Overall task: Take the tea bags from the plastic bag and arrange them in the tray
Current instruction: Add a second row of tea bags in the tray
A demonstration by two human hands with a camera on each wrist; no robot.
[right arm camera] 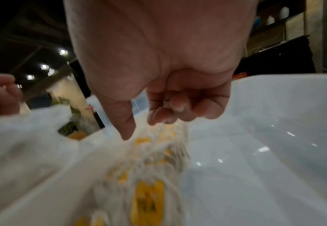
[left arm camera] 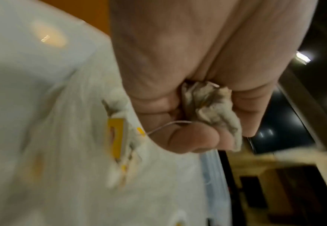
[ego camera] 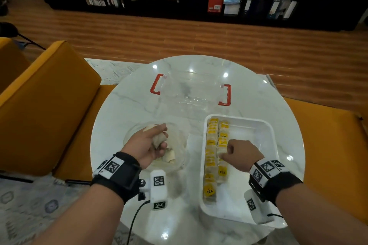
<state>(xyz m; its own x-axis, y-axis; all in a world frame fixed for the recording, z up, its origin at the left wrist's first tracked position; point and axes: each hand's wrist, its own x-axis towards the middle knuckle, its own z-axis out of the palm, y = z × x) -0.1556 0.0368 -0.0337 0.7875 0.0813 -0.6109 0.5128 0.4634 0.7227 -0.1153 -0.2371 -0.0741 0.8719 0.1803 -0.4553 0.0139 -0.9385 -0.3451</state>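
Sofa [ego camera: 49, 89]: orange, at the left of the round white desk [ego camera: 127, 105].

Bag [ego camera: 179, 157]: clear plastic, crumpled, lying on the left half of the desk, near the tray's left wall. Loose tea bags [ego camera: 169, 158] show inside it, pale paper with yellow tags; the left wrist view shows one yellow tag [left arm camera: 117, 137] among them, blurred.

Left hand [ego camera: 148, 146]: over the bag. Fingers [left arm camera: 191, 137] curled tight round a crumpled tea bag [left arm camera: 211, 110], greyish-white paper, with its thin string [left arm camera: 168, 124] looping out past the thumb. The held tea bag is bunched, so its long axis cannot be told.

Box [ego camera: 191, 93]: clear, with red handles, at the far middle of the desk, beyond bag and tray.

Tray [ego camera: 272, 145]: white, rectangular, glossy, on the right half of the desk, long axis running away from the person. Two rows [ego camera: 216, 157] of tea bags lie against its left wall, running along that axis from the near end to the far end, overlapping one another. Yellow tags face up; the nearest ones read TEA. The right part of the tray floor is bare white.

Right hand [ego camera: 242, 154]: over the middle of the tray, at the right-hand row. Fingers [right arm camera: 180, 108] loosely curled with the thumb pointing down toward the tea bags. The head view suggests the fingertips meet the row, but contact is unclear, and nothing shows in the grasp.
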